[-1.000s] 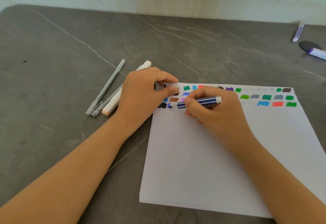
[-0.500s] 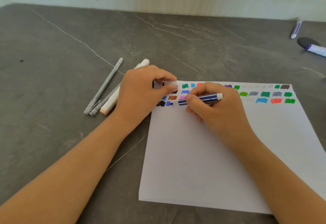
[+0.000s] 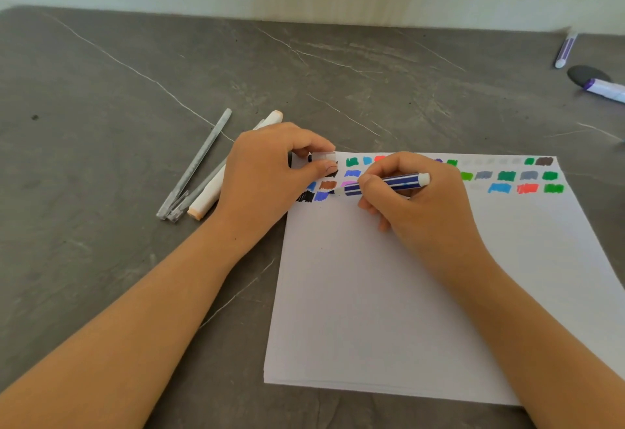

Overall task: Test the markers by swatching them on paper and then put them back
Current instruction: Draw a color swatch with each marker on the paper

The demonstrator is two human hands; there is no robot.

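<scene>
A stack of white paper (image 3: 389, 293) lies on the dark table, with rows of coloured swatches (image 3: 507, 176) along its top edge. My right hand (image 3: 419, 205) grips a blue-and-white striped marker (image 3: 389, 183) with its tip down on the paper near the left end of the swatch rows. My left hand (image 3: 270, 175) rests on the paper's top left corner and pinches a small white cap (image 3: 324, 157) between thumb and forefinger.
Two grey pens (image 3: 196, 164) and a white marker with peach ends (image 3: 216, 192) lie left of my left hand. At the far right lie a purple-striped marker (image 3: 565, 49), a dark oval object (image 3: 586, 75) and a purple-tipped white marker (image 3: 607, 90).
The marker tip has shifted slightly along the bottom swatch row. Both hands otherwise stay where they were.
</scene>
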